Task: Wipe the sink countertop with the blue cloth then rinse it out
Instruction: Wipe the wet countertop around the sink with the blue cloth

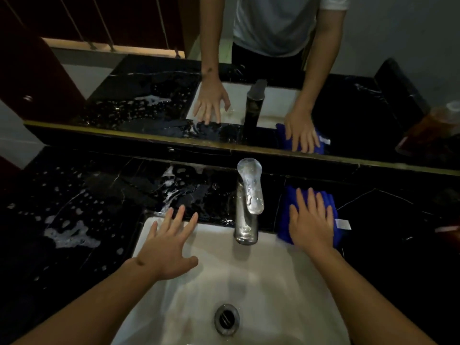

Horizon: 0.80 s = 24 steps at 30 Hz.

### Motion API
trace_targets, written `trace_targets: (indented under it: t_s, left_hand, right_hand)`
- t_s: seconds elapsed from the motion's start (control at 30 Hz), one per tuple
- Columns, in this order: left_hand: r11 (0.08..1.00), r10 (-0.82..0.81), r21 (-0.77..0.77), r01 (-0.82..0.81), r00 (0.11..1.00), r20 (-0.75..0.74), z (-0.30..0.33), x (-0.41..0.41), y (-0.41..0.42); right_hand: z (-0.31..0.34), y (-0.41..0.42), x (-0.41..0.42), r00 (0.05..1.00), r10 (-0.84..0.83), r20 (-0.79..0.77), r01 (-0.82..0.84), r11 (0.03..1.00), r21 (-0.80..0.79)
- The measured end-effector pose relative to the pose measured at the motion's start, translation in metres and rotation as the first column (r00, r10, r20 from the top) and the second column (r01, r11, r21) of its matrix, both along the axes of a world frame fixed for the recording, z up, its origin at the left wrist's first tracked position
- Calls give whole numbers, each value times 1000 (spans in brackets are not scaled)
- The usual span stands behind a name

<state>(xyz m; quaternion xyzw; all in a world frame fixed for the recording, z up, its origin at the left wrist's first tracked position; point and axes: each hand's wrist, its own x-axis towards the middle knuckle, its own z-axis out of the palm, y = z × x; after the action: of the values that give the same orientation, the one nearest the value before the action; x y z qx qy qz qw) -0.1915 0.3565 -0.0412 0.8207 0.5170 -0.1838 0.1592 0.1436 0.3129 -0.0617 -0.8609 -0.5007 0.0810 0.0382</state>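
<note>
- While the right hand (311, 220) lies flat with fingers spread on the blue cloth (286, 210), nothing is pinched; the palm only presses it to the black countertop (388, 210), just right of the faucet (249, 205) and at the sink (273, 282) rim's back corner.
- Left of the faucet, the left hand (166, 247) is open and empty, fingertips reaching the sink's back edge; whether they touch is unclear.
- Soft and limp, the cloth should bunch under the palm and slide easily on wet stone; soaked, it will probably grow heavier and drip.
- Its white tag (343, 224) sticks out to the right, away from the faucet.
- Foamy puddles (72, 235) lie far left of the faucet, unwiped.
- For rinsing, gathering the cloth into a fist should serve better than an edge grip.
</note>
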Motion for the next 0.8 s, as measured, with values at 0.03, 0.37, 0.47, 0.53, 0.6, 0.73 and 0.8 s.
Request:
trace_targets:
  t_s: [0.03, 0.37, 0.47, 0.53, 0.6, 0.73, 0.8]
  left_hand:
    - [1000, -7, 0, 7, 1000, 7, -1, 0, 0]
    - [1000, 21, -11, -21, 999, 37, -3, 2, 3]
    - [1000, 9, 2, -9, 998, 58, -4, 2, 1]
    - [1000, -2, 13, 1, 997, 74, -5, 0, -1]
    - [1000, -5, 15, 4, 996, 89, -7, 0, -2]
    - [1000, 10, -10, -9, 993, 115, -6, 0, -3]
    - [1000, 9, -5, -9, 992, 124, -5, -1, -2]
  right_hand:
    - [0, 14, -5, 997, -73, -24, 73, 997, -2]
    - [-2, 29, -39, 978, 207, 5, -207, 974, 93]
    - [3, 15, -7, 998, 61, 33, -67, 970, 234]
    - [3, -2, 2, 997, 42, 67, -57, 971, 231]
    - [-2, -16, -4, 990, 116, 86, -131, 972, 194]
    - [-11, -30, -44, 959, 276, 64, -281, 956, 82]
    - [-16, -33, -59, 928, 367, 67, -371, 926, 70]
